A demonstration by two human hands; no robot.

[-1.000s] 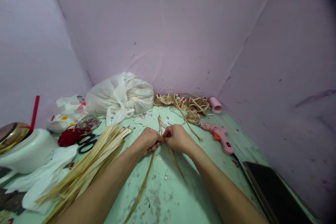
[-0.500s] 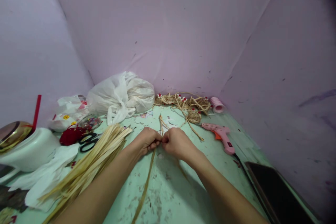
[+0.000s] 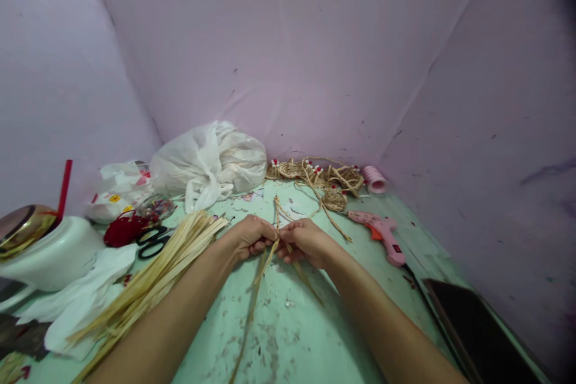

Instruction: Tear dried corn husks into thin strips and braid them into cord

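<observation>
At the middle of the green table, my left hand (image 3: 255, 239) and my right hand (image 3: 304, 242) meet, both with fingers pinched on a thin braid of straw strips (image 3: 278, 216). The braid's finished-looking end runs away from me, past the fingertips. Loose straw strips (image 3: 252, 306) hang toward me below my left hand, and another strip (image 3: 308, 279) slants down under my right hand. Exactly which strand each fingertip pinches is hidden. Left of my left forearm lies a bundle of flat straw strips (image 3: 175, 270).
Black-handled scissors (image 3: 153, 243), red yarn (image 3: 123, 230) and a white pot (image 3: 58, 252) stand left. A white plastic bag (image 3: 211, 162) and coiled straw braids (image 3: 333, 180) lie along the back wall. Right are a pink glue gun (image 3: 382, 234), a thread spool (image 3: 374, 180) and a dark flat device (image 3: 477, 330).
My right hand has turned and its fingers have loosened slightly, showing more strands below the pinch. The straw strips beneath the hands have shifted. The view has moved a little.
</observation>
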